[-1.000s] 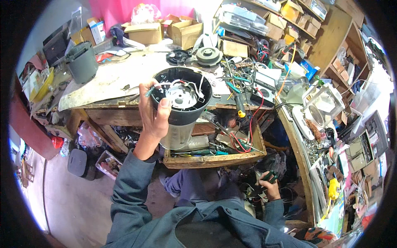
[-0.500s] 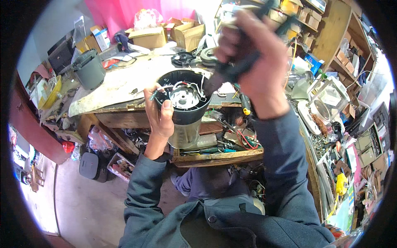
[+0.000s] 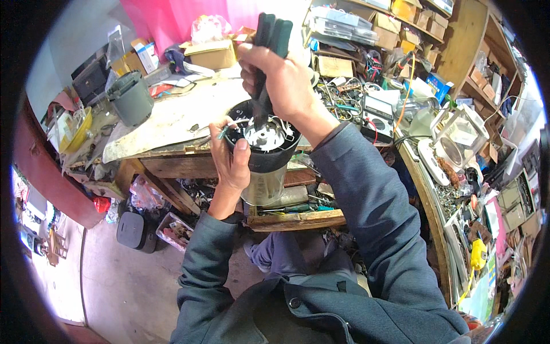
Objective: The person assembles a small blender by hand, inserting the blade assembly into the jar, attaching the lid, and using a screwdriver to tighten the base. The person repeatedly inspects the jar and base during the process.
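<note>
My left hand [image 3: 230, 166] is closed on the left side of a cylindrical appliance base [image 3: 268, 161], its thumb against the black upper rim. Below that rim the body is smooth and silvery. In the open top sit a pale round motor part [image 3: 267, 137] and loose wires [image 3: 243, 121]. My right hand [image 3: 286, 83] is wrapped round a pair of dark-handled pliers [image 3: 274, 35], held upright over the appliance. Their jaws point down at its middle; whether they touch or grip anything there I cannot tell.
An open drawer of tools [image 3: 298, 221] juts out below the bench [image 3: 172, 123]. A grey plastic container [image 3: 130, 98] stands at the left. Cables and a multimeter [image 3: 378, 114] crowd the right side, beside a cluttered side bench [image 3: 438, 229].
My right hand has swung left and slightly down, bringing the pliers from beside the appliance to upright over its open top. My left hand keeps its hold on the rim.
</note>
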A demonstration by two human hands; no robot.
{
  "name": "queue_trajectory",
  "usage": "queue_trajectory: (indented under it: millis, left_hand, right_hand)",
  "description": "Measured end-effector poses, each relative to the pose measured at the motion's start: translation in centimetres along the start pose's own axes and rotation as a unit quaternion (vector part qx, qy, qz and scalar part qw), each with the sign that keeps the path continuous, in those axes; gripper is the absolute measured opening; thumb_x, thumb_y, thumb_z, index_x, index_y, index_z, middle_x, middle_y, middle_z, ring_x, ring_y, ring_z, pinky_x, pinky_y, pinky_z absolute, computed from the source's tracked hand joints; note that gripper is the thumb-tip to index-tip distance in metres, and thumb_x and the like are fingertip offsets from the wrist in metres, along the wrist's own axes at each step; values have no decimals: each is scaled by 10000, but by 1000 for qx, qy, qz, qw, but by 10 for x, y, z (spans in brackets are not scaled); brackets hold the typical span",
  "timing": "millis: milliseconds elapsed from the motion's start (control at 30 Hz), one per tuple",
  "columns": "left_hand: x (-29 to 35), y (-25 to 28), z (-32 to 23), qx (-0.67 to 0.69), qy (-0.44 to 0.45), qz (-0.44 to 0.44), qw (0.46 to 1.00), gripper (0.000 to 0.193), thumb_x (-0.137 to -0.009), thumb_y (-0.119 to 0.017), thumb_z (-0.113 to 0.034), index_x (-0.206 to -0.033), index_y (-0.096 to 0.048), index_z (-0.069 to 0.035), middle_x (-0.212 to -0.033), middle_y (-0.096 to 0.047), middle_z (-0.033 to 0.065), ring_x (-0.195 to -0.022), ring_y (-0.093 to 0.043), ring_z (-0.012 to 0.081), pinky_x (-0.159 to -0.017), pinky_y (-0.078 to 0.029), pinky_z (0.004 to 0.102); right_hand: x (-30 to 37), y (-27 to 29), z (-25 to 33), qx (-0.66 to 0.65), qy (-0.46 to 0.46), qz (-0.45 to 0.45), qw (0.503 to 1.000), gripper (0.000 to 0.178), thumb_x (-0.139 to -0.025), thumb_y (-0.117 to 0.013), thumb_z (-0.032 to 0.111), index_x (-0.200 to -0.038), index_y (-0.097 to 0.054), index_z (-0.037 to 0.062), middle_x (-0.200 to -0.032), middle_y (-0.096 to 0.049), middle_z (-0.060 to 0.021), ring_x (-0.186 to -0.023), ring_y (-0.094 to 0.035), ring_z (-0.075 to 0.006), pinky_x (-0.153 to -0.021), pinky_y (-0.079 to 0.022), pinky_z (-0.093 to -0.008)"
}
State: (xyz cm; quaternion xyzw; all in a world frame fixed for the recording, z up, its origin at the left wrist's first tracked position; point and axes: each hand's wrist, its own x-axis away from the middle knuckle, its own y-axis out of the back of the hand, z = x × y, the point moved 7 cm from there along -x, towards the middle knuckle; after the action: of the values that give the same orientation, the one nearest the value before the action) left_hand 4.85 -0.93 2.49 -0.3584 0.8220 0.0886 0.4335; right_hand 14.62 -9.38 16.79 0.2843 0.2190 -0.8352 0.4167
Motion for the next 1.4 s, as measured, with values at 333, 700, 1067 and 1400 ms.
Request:
queue_trajectory:
  millis: [333, 700, 1067, 1400]
  left_hand:
    - [3, -6, 3, 12, 27, 17, 999, 559, -942, -649, -512, -1171, -466, -37, -866, -444, -12, -732, -426, 77, -685, -372, 247]
    - [2, -2, 0, -11, 16, 14, 1000, 552, -953, -617, -522, -1156, -451, -37, -863, -442, 2, -705, -421, 66, -654, -364, 240]
    - [6, 10, 8, -22, 37, 0, 999, 532, -934, -569, -501, -1188, -471, -45, -972, -407, -12, -795, -365, 70, -732, -319, 239]
    - [1, 0, 3, -18, 10, 6, 1000, 605, -937, -637, -567, -1174, -464, -38, -908, -447, 5, -801, -425, 94, -736, -374, 271]
  right_hand:
    - [10, 21, -18, -16, -57, -30, 998, 119, -989, -646, 116, -947, -620, 8, -756, -560, -39, -629, -534, -144, -571, -437, -297]
    - [4, 19, 26, -3, 61, -39, 997, 120, -964, -664, 99, -935, -585, 14, -725, -554, -35, -601, -533, -145, -562, -431, -305]
    - [3, 8, 32, -51, 40, -35, 997, 100, -971, -657, 97, -956, -601, 15, -745, -558, -37, -634, -543, -146, -564, -437, -304]
    - [14, 13, -5, 7, -18, -11, 1000, 133, -984, -632, 100, -918, -613, -14, -713, -564, -39, -590, -527, -143, -566, -440, -296]
